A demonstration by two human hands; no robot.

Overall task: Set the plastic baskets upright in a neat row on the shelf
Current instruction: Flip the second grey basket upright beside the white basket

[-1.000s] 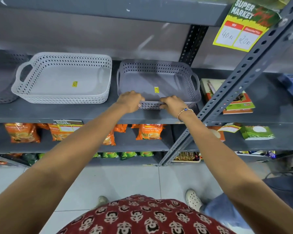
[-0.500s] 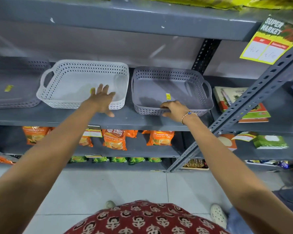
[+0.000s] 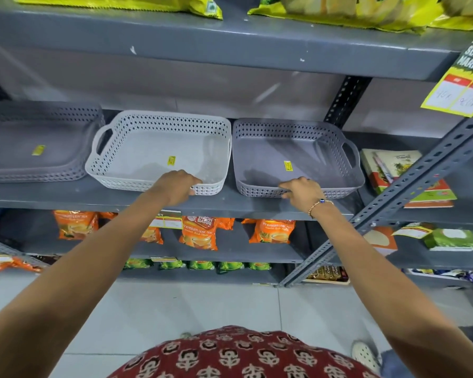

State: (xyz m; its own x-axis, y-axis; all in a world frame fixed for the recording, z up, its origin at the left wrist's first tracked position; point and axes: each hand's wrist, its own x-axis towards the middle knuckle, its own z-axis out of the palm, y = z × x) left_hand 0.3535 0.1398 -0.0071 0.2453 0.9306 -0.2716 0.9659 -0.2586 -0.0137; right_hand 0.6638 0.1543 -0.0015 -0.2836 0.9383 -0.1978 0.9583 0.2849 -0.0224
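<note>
Three perforated plastic baskets stand upright side by side on the grey shelf [image 3: 66,196]. The white basket [image 3: 148,143] is in the middle, with my left hand [image 3: 175,184] closed over its front rim. Right of it, touching, is a grey basket [image 3: 292,148]; my right hand [image 3: 302,188] grips its front rim. A darker grey basket [image 3: 38,132], which looks like a nested stack, sits at the far left, untouched. Each basket has a small yellow sticker on its floor.
A slanted metal upright [image 3: 421,170] crosses the shelf just right of the grey basket. Books [image 3: 410,175] lie beyond it. Yellow bags [image 3: 120,2] sit on the shelf above, orange tea packets [image 3: 200,231] on the shelf below. A price sign [image 3: 459,85] hangs at the upper right.
My left hand left the grey basket, crossed to the white basket and closed on its front rim. The white basket now sits against the grey one. My right hand stayed on the grey basket.
</note>
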